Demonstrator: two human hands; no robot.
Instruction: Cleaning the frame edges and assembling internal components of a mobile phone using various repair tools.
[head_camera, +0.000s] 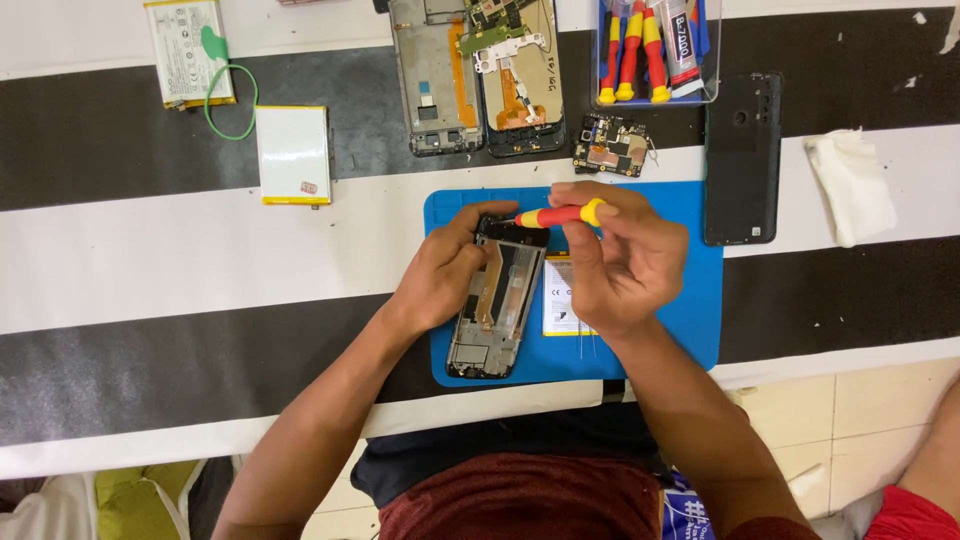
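Red-and-yellow screwdriver (560, 214) pinched in our right hand (620, 262), we should keep its tip square while our left hand (440, 275) grips the opened phone (497, 300).

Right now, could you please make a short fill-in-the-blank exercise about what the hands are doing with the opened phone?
1. The right hand holds a red and yellow ____.
2. The left hand steadies the opened phone frame on a ____ mat.
3. The black back cover lies to the ____ of the mat.
4. A white battery lies on the striped table, left of the ____.

Missing words: screwdriver; blue; right; mat
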